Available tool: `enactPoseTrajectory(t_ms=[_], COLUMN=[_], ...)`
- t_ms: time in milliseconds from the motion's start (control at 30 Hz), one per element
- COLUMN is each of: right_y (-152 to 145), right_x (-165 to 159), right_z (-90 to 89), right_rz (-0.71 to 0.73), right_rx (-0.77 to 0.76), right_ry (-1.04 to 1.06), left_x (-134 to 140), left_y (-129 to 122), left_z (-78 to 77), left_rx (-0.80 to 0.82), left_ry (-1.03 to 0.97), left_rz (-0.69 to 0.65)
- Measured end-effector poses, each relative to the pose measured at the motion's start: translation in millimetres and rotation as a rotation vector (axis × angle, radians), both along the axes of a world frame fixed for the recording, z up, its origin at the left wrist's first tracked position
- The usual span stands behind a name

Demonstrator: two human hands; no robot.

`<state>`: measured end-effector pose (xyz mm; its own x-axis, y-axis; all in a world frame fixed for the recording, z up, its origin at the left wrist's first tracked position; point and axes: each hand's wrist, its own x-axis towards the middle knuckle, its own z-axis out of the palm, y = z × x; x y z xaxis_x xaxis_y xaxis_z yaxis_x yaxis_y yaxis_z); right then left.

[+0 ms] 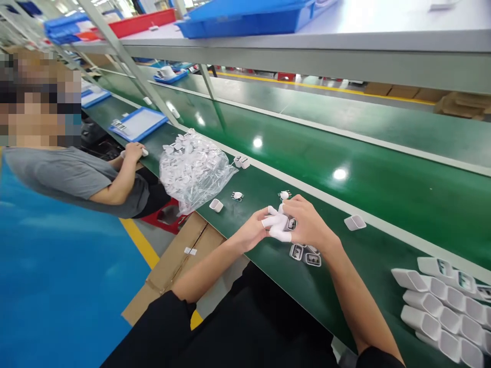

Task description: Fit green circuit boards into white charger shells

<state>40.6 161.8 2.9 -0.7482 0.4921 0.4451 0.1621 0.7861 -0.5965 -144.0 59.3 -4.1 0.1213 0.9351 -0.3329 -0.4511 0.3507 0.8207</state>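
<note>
My left hand (258,230) and my right hand (307,221) meet above the green bench, white covers on several fingertips. Between them they grip a small white plastic housing (292,224) with a dark part showing in its open end; the fingers hide most of it. Just below, a few similar housings (313,259) with boards inside lie on the bench. Beyond my fingers is a small circuit board with a white round part (284,195), and a second such board (237,196) lies further left. A hollow white housing (216,205) rests near the bench edge.
A clear bag of white parts (195,166) sits on the bench to the left, beside a seated co-worker (72,174). Rows of white housings (447,312) stand at right. One housing (355,222) lies by the pale rail. A shelf (345,43) with a blue tray (245,23) overhangs the bench.
</note>
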Motion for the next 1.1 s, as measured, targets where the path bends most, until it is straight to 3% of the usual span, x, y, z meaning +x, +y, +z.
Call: enactPoseTrajectory(t_ms=[100,267,433,567,733,867,1033,1100], right_y=[-4,12,15,13,14,16,31,38], right_x=[-3,20,35,33,30,32,55,70], right_z=[-0.3,4.1,12.1,14.7,14.4,14.0,14.3,14.4], right_rz=[-0.023,-0.115,-0.181,-0.158,-0.161,-0.19,-0.359,-0.466], right_rx=[0.138,0.148,0.092,0.095,0.09,0.075,-0.021,-0.043], right_ry=[0.071,0.183,0.171,0.178,0.179,0.165,0.206,0.262], left_x=[-18,-47,-78,-94,-105,-112,-103,-87], left_y=[7,67,148,185,204,209,196,182], left_z=[-11.3,-36.3,-60.9,-77.9,-91.5,-92.0,-86.2,-90.0], left_rx=[0.079,0.319,0.199,0.08,0.013,0.015,0.114,0.24], left_ry=[0.174,0.878,1.162,1.326,1.452,1.489,1.477,1.456], left_rz=[0.027,0.398,0.598,0.688,0.741,0.774,0.844,0.772])
